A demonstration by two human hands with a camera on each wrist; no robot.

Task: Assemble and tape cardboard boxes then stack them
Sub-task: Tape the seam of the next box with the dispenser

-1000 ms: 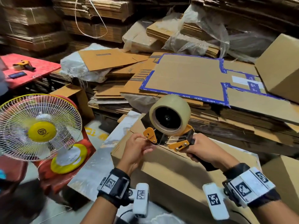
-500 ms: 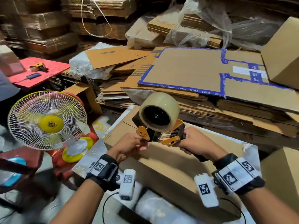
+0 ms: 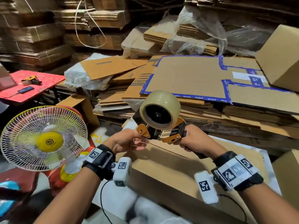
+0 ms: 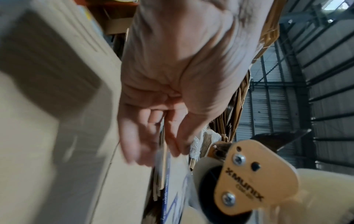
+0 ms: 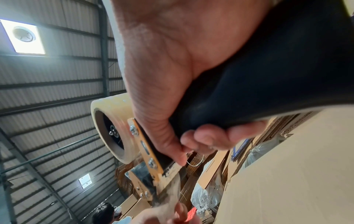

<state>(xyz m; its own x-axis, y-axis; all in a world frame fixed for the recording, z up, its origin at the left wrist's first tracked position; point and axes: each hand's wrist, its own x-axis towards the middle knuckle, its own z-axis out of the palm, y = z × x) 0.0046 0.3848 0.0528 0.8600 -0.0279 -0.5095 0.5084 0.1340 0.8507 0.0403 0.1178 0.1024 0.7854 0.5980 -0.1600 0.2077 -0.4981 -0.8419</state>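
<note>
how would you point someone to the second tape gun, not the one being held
Find the red table at the left edge, behind the white-caged yellow fan. The small yellow-and-black tape gun lies on it, bulkier and brighter than the flat dark phone beside it.

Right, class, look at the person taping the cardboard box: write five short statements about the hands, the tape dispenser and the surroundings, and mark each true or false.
1. The right hand grips the tape dispenser by its handle. True.
2. The left hand rests flat on the fan. False: it pinches the tape end at the dispenser's front.
3. The tape roll is blue. False: pale, yellowish.
4. The cardboard box lies below both hands. True.
5. The fan stands to the person's right. False: left.
</note>
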